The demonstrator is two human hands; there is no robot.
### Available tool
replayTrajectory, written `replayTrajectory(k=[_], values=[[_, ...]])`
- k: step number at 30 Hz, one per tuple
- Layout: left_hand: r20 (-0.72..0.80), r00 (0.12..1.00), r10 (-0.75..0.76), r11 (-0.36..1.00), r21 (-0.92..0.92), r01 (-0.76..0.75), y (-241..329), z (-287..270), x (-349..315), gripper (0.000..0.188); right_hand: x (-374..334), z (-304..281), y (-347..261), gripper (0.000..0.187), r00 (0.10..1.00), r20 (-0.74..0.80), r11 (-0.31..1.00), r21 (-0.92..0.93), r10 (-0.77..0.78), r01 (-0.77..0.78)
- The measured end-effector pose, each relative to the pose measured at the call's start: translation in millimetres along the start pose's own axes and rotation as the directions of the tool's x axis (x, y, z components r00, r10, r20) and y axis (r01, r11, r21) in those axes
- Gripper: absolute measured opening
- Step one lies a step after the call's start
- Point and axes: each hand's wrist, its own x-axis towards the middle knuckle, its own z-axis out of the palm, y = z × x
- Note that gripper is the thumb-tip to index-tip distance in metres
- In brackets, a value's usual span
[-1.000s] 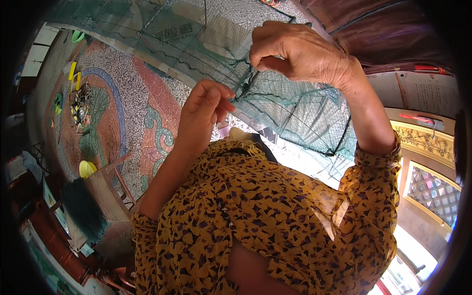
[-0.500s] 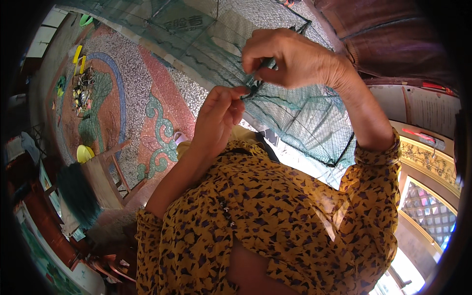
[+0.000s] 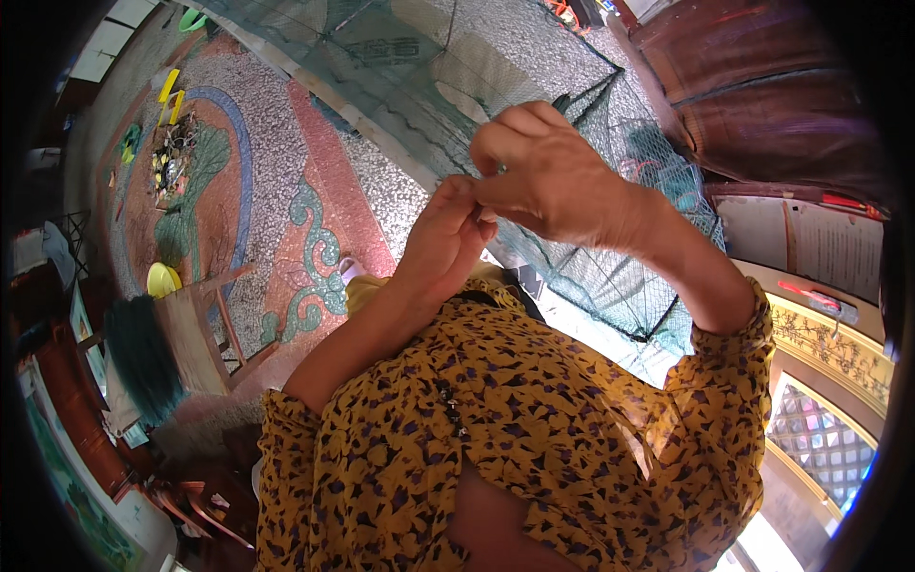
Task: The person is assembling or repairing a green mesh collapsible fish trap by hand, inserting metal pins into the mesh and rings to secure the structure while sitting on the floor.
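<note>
From where I stand, both hands meet in front of the yellow patterned blouse, with the green net spread out beyond and behind them. The left hand is raised, its fingertips bunched near the thumb and index finger of the right hand, which arches in from the other side with its fingers curled. The tips crowd so closely that I cannot tell whether either hand is clamped on a strand or is merely pressed against the other. A tiny green speck shows in the curl of the right fingers, too small to make out. The net passes behind the fingers: one stretch runs off past the knuckles toward the far left, and another spreads below the right forearm to a dark corner near that elbow. Well apart, to the left, a yellow bowl sits on the patterned floor, near a hank of dark green strands.
</note>
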Motion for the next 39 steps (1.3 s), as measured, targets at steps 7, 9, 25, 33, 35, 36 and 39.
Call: replayTrajectory(k=[7, 9, 25, 33, 35, 36, 39], values=[[-0.041, 0.992, 0.12, 0.89, 0.447, -0.089, 12, 50, -15, 0.019, 5, 26, -56, 0.021, 0.982, -0.118, 0.948, 0.267, -0.149, 0.175], [0.026, 0.98, 0.196, 0.776, 0.607, -0.172, 9, 46, -13, 0.027, 10, 13, -61, 0.025, 0.974, -0.211, 0.87, 0.461, -0.086, 0.177], [0.036, 0.96, 0.279, 0.697, 0.679, -0.228, 80, 41, -21, 0.02, -44, -125, 2, 0.017, 0.858, 0.174, 0.797, 0.316, 0.484, -0.514], [0.09, 0.975, 0.203, 0.917, 0.332, -0.221, 72, 28, -13, 0.016, -39, -97, 5, 0.018, 0.908, -0.206, 0.814, 0.545, 0.364, -0.203], [0.162, 0.969, 0.185, 0.946, 0.237, -0.22, 73, 21, -9, 0.015, -22, -80, -4, 0.014, 0.991, -0.105, 0.974, 0.219, 0.089, -0.064], [0.133, 0.975, 0.178, 0.941, 0.269, -0.208, 71, 23, -9, 0.015, -19, -71, -3, 0.013, 0.989, -0.077, 0.984, 0.131, 0.129, -0.118], [0.057, 0.982, 0.179, 0.917, 0.353, -0.187, 64, 28, -11, 0.016, -17, -48, 17, 0.009, 0.981, -0.043, 0.981, -0.017, 0.191, -0.192]])
